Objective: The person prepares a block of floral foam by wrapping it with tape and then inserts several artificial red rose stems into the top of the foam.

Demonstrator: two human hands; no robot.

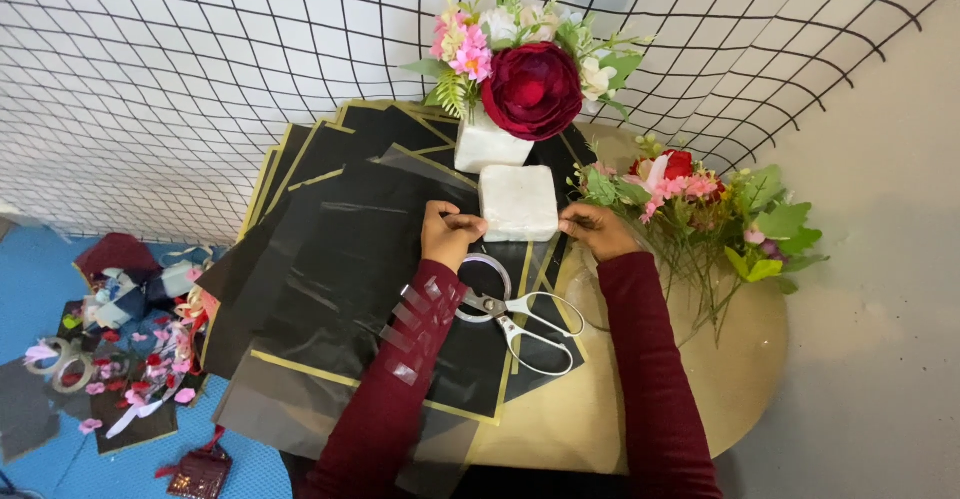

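Far left, on the blue floor [40,289], lie loose petals and ribbon scraps [140,369], two tape rings [60,359] and a small dark red purse [200,472], all well apart from the work.

On the round worktop [740,379], black wrapping sheets with gold edges [330,239] are fanned out in overlapping layers, forming a wide base under the work. Short strips of clear tape [415,309] are stuck along the left sleeve [400,379], likely pre-cut and parked there for quick reach.

The left hand [447,231] has its grip pinched together on the edge of a clear film sheet [530,259] just beside the white foam block [518,202]. A roll of clear tape [488,271] and white-handled scissors [520,324] lie directly below the hands, touching each other.

The foam block sits at centre between both hands. Behind it, a second white block [485,144] carries an arrangement with a large dark red flower [532,89].

The right hand [597,231] has its grip closed on the film at the block's right side, apparently keeping it taut. Right of it, a loose bunch of artificial flowers and leaves [710,209] lies on the worktop, near the hand.
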